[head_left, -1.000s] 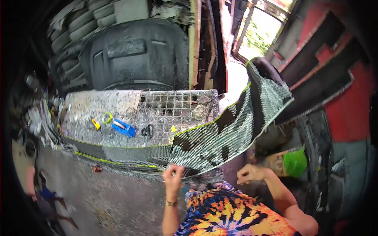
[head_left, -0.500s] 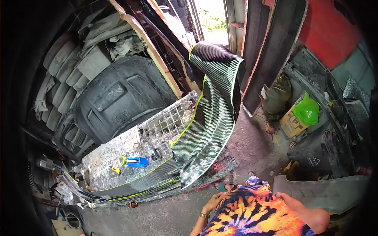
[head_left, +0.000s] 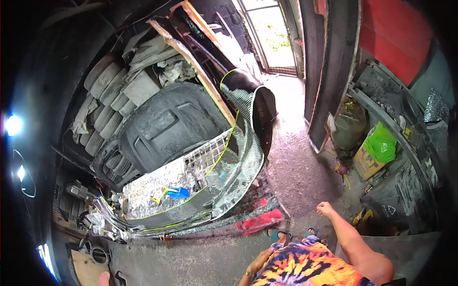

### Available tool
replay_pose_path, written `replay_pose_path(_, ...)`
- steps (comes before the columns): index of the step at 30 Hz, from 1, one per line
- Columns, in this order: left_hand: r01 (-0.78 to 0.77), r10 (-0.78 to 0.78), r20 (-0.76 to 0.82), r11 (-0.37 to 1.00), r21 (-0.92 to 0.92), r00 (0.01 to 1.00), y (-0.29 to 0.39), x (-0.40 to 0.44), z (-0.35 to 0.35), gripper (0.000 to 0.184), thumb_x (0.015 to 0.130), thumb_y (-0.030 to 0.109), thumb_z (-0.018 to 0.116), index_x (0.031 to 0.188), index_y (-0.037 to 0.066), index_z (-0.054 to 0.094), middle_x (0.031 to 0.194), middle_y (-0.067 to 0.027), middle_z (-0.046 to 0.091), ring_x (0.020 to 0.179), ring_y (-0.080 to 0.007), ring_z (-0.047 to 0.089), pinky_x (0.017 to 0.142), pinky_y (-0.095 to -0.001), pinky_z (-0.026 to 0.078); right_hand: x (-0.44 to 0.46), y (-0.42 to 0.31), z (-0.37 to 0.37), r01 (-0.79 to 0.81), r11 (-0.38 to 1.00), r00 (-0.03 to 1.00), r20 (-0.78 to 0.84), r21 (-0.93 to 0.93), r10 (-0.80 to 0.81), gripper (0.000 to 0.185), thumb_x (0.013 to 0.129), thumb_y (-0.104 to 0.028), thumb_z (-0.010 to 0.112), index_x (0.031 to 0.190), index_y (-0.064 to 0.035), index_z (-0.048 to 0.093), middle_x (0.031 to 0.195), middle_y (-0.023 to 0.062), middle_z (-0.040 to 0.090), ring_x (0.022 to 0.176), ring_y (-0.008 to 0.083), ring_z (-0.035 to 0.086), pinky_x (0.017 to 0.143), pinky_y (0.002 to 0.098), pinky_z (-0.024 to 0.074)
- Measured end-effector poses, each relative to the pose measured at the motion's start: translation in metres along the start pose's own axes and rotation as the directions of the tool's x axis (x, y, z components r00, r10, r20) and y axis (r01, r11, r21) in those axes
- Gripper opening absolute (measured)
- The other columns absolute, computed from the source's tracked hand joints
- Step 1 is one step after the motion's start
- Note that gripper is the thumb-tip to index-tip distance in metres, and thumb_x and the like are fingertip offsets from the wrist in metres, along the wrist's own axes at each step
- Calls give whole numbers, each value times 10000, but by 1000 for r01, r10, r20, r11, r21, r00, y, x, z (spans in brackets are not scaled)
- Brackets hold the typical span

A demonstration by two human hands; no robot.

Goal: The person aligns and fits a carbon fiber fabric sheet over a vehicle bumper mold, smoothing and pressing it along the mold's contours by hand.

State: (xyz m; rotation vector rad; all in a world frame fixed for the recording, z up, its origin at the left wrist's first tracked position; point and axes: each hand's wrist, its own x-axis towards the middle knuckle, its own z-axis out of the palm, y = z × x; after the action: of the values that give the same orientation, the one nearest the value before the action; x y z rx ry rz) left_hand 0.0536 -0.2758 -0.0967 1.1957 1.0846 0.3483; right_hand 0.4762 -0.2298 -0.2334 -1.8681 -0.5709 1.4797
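Observation:
My right hand (head_left: 326, 209) is held out over the floor, its fingers curled closed, with nothing visible in them. Against the side of the tie-dye shirt (head_left: 305, 264) lies my left hand (head_left: 261, 260); its fingers look stretched out flat, partly hidden by the cloth. Ahead of both hands, apart from them, a glossy woven carbon-fibre sheet (head_left: 238, 176) with yellow and pale edges drapes over the front of a worktable (head_left: 138, 193). Its far end curls upward. On the tabletop are a blue tool (head_left: 177, 192), a small yellow item (head_left: 156, 200) and scissors (head_left: 198, 183).
A black car bonnet (head_left: 171, 128) leans behind the table. Long dark panels (head_left: 334, 62) stand by the bright doorway (head_left: 269, 35). At right are a cardboard box (head_left: 369, 159) with a green bag (head_left: 380, 143) and a black bin (head_left: 381, 205). A red piece (head_left: 260, 221) lies below the table edge.
My right hand has moved from the shirt's side outward over the floor. My left hand stays at the shirt. The view has shifted, bringing more of the doorway and the red piece into sight.

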Motion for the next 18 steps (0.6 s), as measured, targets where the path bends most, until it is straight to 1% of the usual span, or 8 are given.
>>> replay_pose_path(4, 226, -227, -7, 972, -59, 974, -25, -27, -6, 393, 1013, 370, 535, 1035, 19, 710, 914, -35, 704, 878, -147, 629, 812, -296, 501, 2, 28, 21, -65, 986, 979, 181, -155, 93, 168, 943, -142, 629, 1068, -46, 689, 856, 77, 716, 676, 170, 656, 571, 327, 538)
replay_pose_path(6, 255, -259, -34, 963, -88, 965, -32, -29, -16, 365, 1000, 353, 560, 1046, 20, 703, 919, -54, 700, 877, -173, 629, 812, -317, 506, -19, 7, 33, -155, 988, 952, 262, -28, 157, 185, 946, -178, 646, 1077, -57, 694, 891, 73, 722, 700, 159, 658, 583, 319, 542)
replay_pose_path(12, 224, -244, -110, 960, -170, 964, -46, -5, -49, 306, 961, 299, 632, 1080, 22, 684, 933, -111, 687, 871, -250, 630, 813, -380, 521, -30, -120, 47, 192, 981, 948, 262, -15, -182, 216, 963, -224, 639, 1074, -47, 692, 949, 63, 726, 770, 125, 661, 670, 283, 548)
replay_pose_path(13, 189, -211, -122, 967, -171, 970, -52, 1, -58, 300, 955, 290, 644, 1085, 22, 680, 935, -121, 684, 870, -263, 630, 813, -391, 523, -30, -141, 46, 294, 952, 919, 248, 80, -305, 212, 965, -225, 641, 1067, -46, 691, 945, 60, 724, 766, 120, 656, 667, 276, 540)
replay_pose_path(14, 105, -124, -138, 984, -143, 983, -61, 7, -67, 296, 948, 282, 657, 1091, 23, 677, 938, -130, 682, 869, -275, 631, 813, -401, 526, -34, -163, 44, 389, 906, 879, 226, 169, -420, 209, 967, -226, 642, 1060, -45, 689, 941, 57, 722, 761, 114, 652, 665, 268, 532)
replay_pose_path(15, -173, 191, -176, 978, 113, 966, -71, 14, -75, 252, 904, 280, 732, 967, 39, 691, 797, -33, 645, 729, -158, 585, 640, -341, 512, -49, -189, 43, 422, 893, 874, 191, 156, -446, 191, 965, -223, 647, 1023, -46, 688, 910, 52, 716, 747, 111, 644, 647, 264, 519)
replay_pose_path(16, -176, 191, -172, 980, 96, 967, -91, 30, -87, 252, 904, 280, 732, 967, 39, 691, 797, -33, 645, 729, -158, 585, 640, -341, 512, -61, -216, 40, 453, 881, 867, 163, 135, -470, 178, 963, -220, 652, 986, -47, 686, 878, 47, 710, 733, 107, 637, 630, 260, 507)
replay_pose_path(18, 133, -120, -235, 990, 43, 965, -135, 32, -108, 259, 932, 298, 704, 909, 41, 689, 822, -46, 645, 757, -153, 585, 676, -334, 499, -64, -248, 43, 607, 778, 777, 88, 162, -624, 197, 960, -221, 659, 847, -60, 671, 759, 32, 681, 654, 95, 608, 582, 257, 479)
